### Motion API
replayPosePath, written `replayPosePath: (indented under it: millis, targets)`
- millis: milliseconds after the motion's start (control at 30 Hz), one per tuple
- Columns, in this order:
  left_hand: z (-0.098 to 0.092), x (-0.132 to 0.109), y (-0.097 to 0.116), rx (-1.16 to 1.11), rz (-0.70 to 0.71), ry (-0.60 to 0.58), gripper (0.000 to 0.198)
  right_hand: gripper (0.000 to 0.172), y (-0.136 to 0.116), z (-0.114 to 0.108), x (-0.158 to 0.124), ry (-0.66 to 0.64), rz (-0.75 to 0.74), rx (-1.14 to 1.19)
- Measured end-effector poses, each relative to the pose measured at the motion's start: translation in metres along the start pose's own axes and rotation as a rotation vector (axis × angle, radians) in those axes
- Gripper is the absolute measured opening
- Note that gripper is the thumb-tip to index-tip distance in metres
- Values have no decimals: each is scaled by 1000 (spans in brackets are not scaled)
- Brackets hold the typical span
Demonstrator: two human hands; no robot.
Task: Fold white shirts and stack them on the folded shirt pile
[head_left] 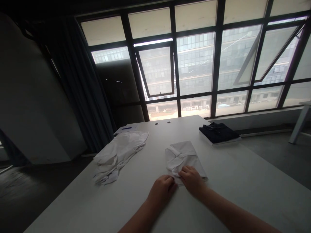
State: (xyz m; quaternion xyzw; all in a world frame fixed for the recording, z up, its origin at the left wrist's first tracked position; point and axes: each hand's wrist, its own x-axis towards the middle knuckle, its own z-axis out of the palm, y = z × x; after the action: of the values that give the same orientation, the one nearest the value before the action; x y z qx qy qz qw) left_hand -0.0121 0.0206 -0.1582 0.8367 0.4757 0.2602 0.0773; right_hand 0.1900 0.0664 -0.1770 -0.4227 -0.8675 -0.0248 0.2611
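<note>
Fingers (186,172) on folded shirt (183,155), white table (243,194)

Place: we're in what looks like an office or workroom on an upper floor.
Windows: we face a wall of dark-framed windows (194,64), with a glass-fronted block (194,61) outside.
Room: we see a long curtain (80,81), a wide pillar (34,97) and a bare grey floor (274,158).
Table: we're at a long white table (243,184) holding a paper (126,129) and a folded shirt (182,158).
</note>
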Motion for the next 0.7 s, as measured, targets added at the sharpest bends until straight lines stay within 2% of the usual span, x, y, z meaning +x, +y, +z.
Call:
replayPosePath:
  millis: [133,233,300,467,633,700]
  targets:
    - [3,-1,-3,-193,-157,74,2,17,3,-6,-1,86,14,85]
    - [8,0,-3,-395,-300,152,14,16,-1,-12,-2,92,-12,114]
    - [11,1,-2,-483,-348,196,22,16,-4,-13,-2,82,-21,115]
    - [16,3,1,-654,-329,221,36,14,-7,-7,-2,69,-53,110]
    - [17,3,-1,-705,-323,219,38,13,-6,-2,-2,60,-66,120]
    - [18,3,-2,-722,-292,192,44,12,-7,-2,-3,54,-65,116]
